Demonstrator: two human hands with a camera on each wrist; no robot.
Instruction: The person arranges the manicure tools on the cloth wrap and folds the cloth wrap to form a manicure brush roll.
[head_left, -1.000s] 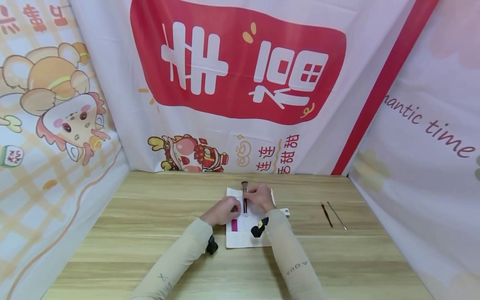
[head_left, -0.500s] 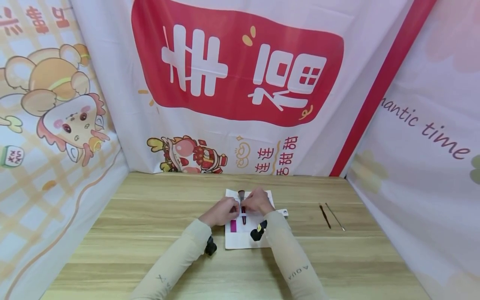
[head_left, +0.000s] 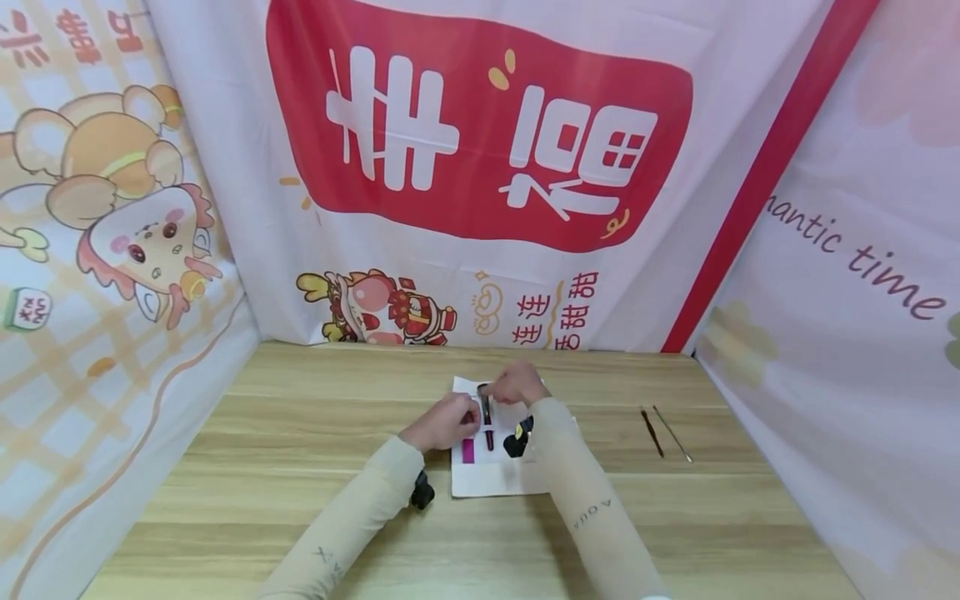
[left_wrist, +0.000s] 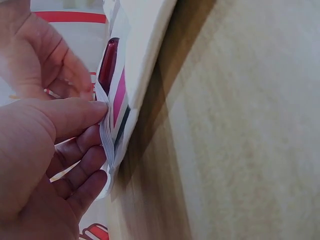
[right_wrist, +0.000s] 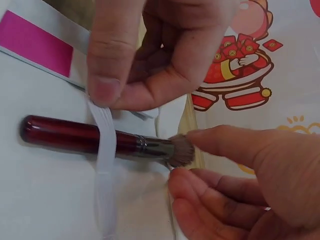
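Note:
A makeup brush (right_wrist: 65, 134) with a dark red handle and brown bristles lies on an opened white fabric case (head_left: 487, 481). A white elastic band (right_wrist: 106, 142) crosses over its handle. My left hand (head_left: 448, 421) pinches the band's edge between thumb and fingers, beside the brush. My right hand (head_left: 517, 383) is at the bristle end, with one extended finger touching the bristle tip. Its other fingers bend loosely below, not around the brush. In the left wrist view, the handle end (left_wrist: 108, 62) shows past the band.
Two slim tools, a dark brown stick (head_left: 652, 433) and a thin metal rod (head_left: 673, 434), lie on the wooden table (head_left: 315, 500) to the right. A magenta patch (right_wrist: 37, 42) marks the case. Printed cloth (head_left: 480, 167) hangs behind the table.
The brush has slid toward me, and its handle now passes under the band. My right hand has let go of the brush's shaft and moved to its bristle end. The left hand stays put.

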